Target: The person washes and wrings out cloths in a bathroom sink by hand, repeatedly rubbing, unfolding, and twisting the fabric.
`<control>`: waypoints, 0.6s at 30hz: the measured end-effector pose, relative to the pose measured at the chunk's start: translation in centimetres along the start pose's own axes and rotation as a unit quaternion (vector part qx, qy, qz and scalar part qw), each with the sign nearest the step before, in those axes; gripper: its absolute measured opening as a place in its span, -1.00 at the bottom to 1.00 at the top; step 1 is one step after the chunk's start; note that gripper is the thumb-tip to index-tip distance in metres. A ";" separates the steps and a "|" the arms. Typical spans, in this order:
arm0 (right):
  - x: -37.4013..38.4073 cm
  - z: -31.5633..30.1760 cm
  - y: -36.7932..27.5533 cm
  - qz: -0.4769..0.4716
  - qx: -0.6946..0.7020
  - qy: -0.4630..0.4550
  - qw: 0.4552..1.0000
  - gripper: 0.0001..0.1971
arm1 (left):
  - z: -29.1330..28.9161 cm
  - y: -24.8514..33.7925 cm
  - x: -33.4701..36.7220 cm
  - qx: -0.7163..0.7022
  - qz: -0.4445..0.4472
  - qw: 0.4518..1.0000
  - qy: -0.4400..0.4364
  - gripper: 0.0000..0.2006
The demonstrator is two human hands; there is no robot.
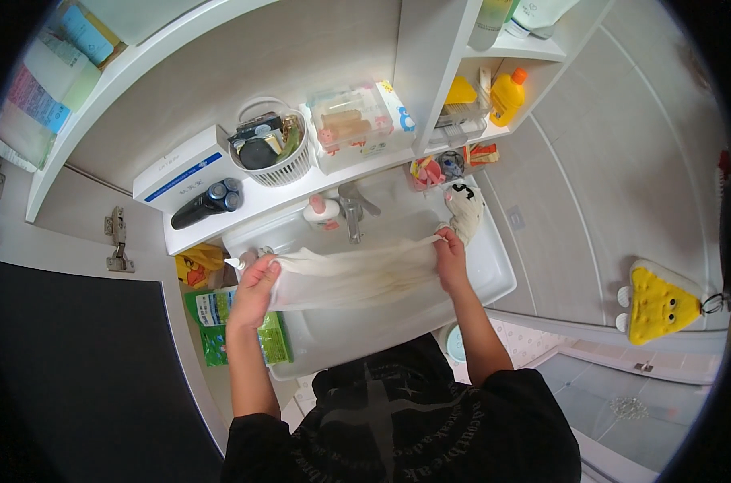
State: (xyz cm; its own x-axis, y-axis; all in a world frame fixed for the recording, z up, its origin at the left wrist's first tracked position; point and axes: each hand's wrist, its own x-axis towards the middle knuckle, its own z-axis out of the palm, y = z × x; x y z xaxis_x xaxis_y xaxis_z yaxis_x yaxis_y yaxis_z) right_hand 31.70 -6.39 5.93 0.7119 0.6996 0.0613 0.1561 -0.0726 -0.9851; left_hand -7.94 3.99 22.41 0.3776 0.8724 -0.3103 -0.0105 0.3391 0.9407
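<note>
Between both hands, a white cloth point(357, 278) was stretched out above the sink point(329, 342). L hand point(255, 288) pinched its left end, R hand point(450, 259) its right. Just beyond the cloth, approx. midway btwn hands, stood the faucet point(352, 216), w/ a soap bottle point(323, 212) beside it. Just past R hand lay a white bundle point(467, 211) w/ black marks; green packs point(214, 344) sat beside L forearm; a white basket point(291, 171) stood farther off, beyond L hand.

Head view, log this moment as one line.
left grip: holds white cloth | right grip: holds other end | cloth: stretched above sink
</note>
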 end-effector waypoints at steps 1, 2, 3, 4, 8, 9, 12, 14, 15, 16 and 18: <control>0.5 -0.6 -4.3 -0.001 -0.096 -0.116 0.989 -0.87 | -1.1 -0.3 -0.3 -0.040 -0.020 0.999 0.022 -0.71; 1.0 -1.3 -7.2 -0.003 -0.195 -0.221 0.956 -0.75 | -0.9 -0.3 -0.4 -0.041 -0.020 0.999 0.021 -0.71; 1.3 -1.3 -7.5 -0.038 -0.155 -0.194 0.968 -0.80 | -0.4 0.1 -0.4 -0.096 -0.024 0.994 0.039 -0.71; 1.3 -0.9 -7.6 -0.038 -0.155 -0.192 0.968 -0.80 | -0.1 0.3 -0.4 -0.151 -0.028 0.986 0.060 -0.70; 0.3 1.2 -7.5 -0.147 -0.173 -0.146 0.963 -0.76 | 2.5 -1.1 0.4 -0.247 -0.027 0.968 -0.026 -0.66; -0.5 2.0 -7.4 -0.214 -0.162 -0.127 0.955 -0.73 | 3.4 -1.9 0.7 -0.275 -0.029 0.959 -0.064 -0.62; -4.3 4.5 -8.8 -0.256 -0.241 -0.141 0.926 -0.71 | 6.4 -2.9 1.5 -0.328 -0.044 0.928 -0.170 -0.57; -7.3 5.5 -8.9 -0.154 -0.136 -0.283 0.937 -0.67 | 8.0 -3.5 1.8 -0.339 -0.049 0.923 -0.178 -0.55; -8.2 6.2 -9.1 -0.154 -0.136 -0.283 0.937 -0.67 | 8.3 -3.6 1.8 -0.348 -0.054 0.918 -0.184 -0.52; -9.1 6.8 -10.0 -0.207 -0.126 -0.299 0.923 -0.64 | 8.4 -3.7 1.7 -0.349 -0.055 0.918 -0.182 -0.52; -9.8 7.5 -10.8 -0.259 -0.114 -0.315 0.906 -0.61 | 8.3 -3.8 1.2 -0.366 -0.049 0.913 -0.174 -0.51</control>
State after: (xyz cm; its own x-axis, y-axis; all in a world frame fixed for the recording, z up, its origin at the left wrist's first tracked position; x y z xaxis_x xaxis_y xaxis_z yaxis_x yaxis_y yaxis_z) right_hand 17.93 -7.13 14.76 -0.0182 0.9431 0.3319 0.5465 0.2874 -0.7866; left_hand 0.24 0.83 19.56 0.6799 0.7040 -0.2051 -0.5285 0.6644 0.5284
